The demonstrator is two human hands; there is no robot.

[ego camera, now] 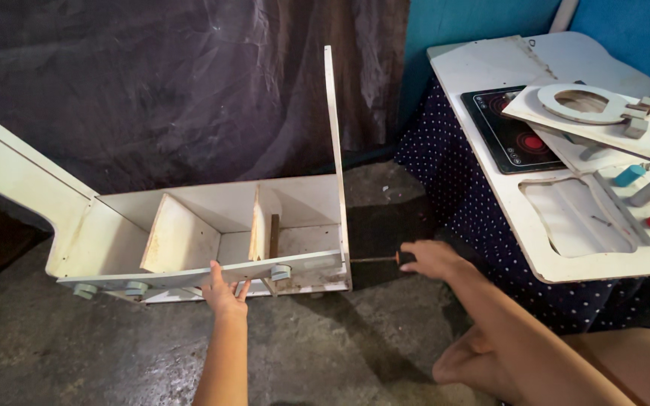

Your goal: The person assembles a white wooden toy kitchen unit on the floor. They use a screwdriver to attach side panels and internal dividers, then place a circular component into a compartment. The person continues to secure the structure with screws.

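the white wooden cabinet (212, 225) is lying on the concrete floor (77, 346), braced flat-palmed by the left hand (223, 289) at its front rail. a screwdriver (374, 260) is gripped tight in the right hand (432, 259) at the side panel. looks stiff, lightish, best grabbed by panel edges.

Shelf unit (189, 233) on floor at left, panel (566, 188) with knobs (645, 195) at right

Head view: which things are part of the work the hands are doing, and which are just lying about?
In use:
- white wooden cabinet frame, steadied by the left hand
- screwdriver in the right hand, tip at the frame's right panel

Lying about:
- white countertop panel with a printed hob
- ring-shaped cutout board
- blue, grey and red knobs
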